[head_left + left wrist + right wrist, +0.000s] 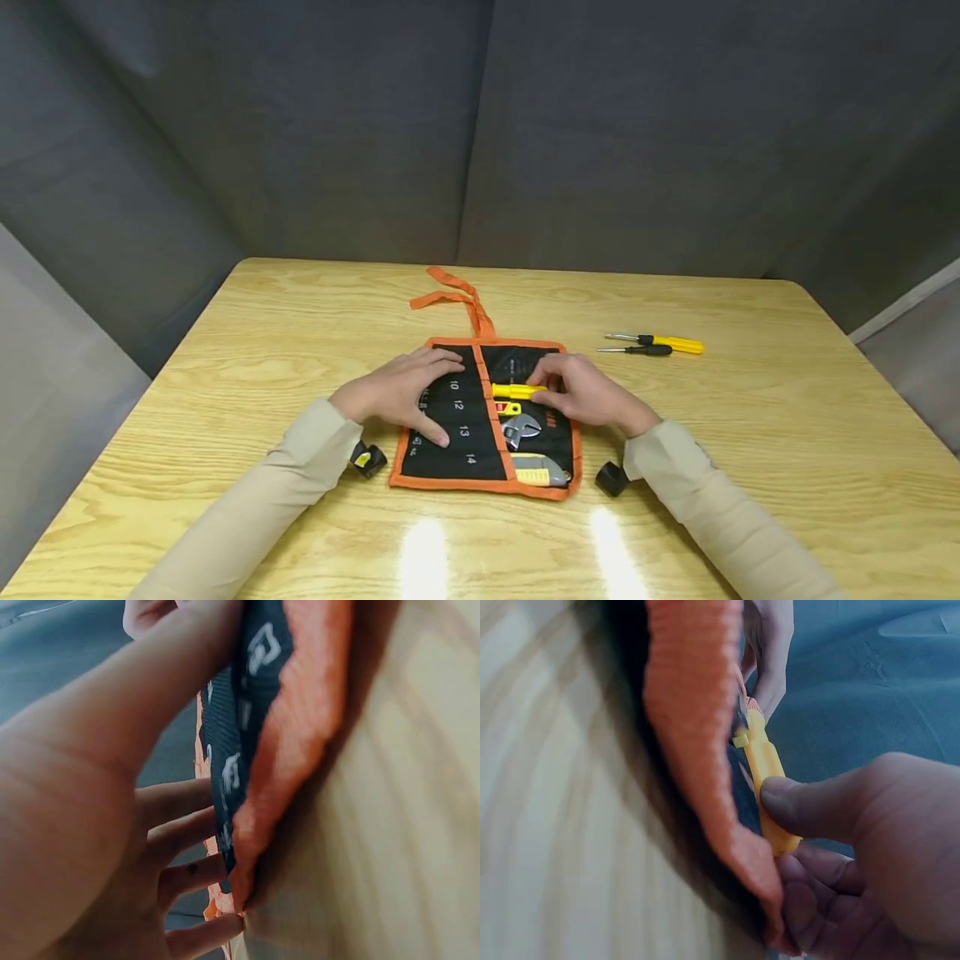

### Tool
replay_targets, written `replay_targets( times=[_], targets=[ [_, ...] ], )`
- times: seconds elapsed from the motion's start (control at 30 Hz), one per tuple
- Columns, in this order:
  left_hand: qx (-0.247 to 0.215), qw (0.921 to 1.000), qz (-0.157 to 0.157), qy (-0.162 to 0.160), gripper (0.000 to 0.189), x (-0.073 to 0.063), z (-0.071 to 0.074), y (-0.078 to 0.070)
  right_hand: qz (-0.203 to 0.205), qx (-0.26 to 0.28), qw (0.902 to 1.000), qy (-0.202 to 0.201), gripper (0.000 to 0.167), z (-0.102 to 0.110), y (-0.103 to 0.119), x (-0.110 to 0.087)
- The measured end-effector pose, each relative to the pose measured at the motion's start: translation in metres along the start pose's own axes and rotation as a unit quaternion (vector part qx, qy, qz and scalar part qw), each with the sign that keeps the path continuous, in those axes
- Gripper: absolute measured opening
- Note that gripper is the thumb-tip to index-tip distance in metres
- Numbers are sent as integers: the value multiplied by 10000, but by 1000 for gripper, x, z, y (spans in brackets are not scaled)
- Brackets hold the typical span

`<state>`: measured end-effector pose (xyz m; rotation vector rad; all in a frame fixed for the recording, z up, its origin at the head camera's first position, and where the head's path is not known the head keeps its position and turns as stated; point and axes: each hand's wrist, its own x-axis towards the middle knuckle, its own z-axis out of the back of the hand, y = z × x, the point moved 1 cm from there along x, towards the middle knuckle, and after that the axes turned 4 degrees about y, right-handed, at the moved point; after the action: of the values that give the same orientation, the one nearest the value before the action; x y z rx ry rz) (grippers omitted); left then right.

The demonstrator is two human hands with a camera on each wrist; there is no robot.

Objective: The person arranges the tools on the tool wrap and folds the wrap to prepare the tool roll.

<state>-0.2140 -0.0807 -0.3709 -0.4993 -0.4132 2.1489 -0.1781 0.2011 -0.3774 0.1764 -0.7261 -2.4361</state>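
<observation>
A black tool pouch (450,425) with orange edging lies unrolled on the table, white size numbers printed on its left side. My left hand (401,387) rests on that numbered side, fingers spread. With thumb and fingers, my right hand (583,390) pinches a yellow-handled screwdriver (512,391) at its handle end; the handle also shows in the right wrist view (769,769). Its other end is hidden in a pocket. Below it in neighbouring pockets sit a small yellow-and-red tool (508,408), an adjustable wrench (522,428) and a grey-and-yellow utility knife (542,471).
Right of the pouch lie another yellow-handled screwdriver (675,343) and a black-handled one (648,351). Orange tie straps (474,307) stretch behind the pouch. A black wrist-worn piece (369,459) shows under the left sleeve, another (612,479) by the right cuff. Dark curtains hang behind the table.
</observation>
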Motion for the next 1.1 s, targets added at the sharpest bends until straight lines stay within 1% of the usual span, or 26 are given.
replay_targets(
  times=[0.3, 0.6, 0.7, 0.8, 0.87, 0.93, 1.1],
  targets=[
    [36, 10000, 10, -64, 99, 2, -1, 0, 13, 10, 10000, -33, 5, -2, 2, 7],
    [62, 9999, 40, -108, 103, 2, -2, 2, -26, 99, 9995, 315, 5, 2, 4, 13],
    [93, 9999, 44, -121, 102, 1, -2, 1, 14, 23, 9997, 231, 4, 0, 6, 15],
    [112, 9998, 48, -127, 101, 1, -1, -1, 91, -104, 9999, 7, 4, -4, 8, 16],
    [134, 9998, 55, -109, 100, 2, 0, -3, 125, -170, 9998, -71, 4, -6, 12, 18],
    [148, 9998, 42, -96, 100, 4, 0, -3, 155, -236, 9995, -103, 4, -8, 16, 20],
    [168, 9998, -36, -79, 99, 7, -1, -2, 61, -337, 9994, -44, 4, -8, 21, 22]
  ],
)
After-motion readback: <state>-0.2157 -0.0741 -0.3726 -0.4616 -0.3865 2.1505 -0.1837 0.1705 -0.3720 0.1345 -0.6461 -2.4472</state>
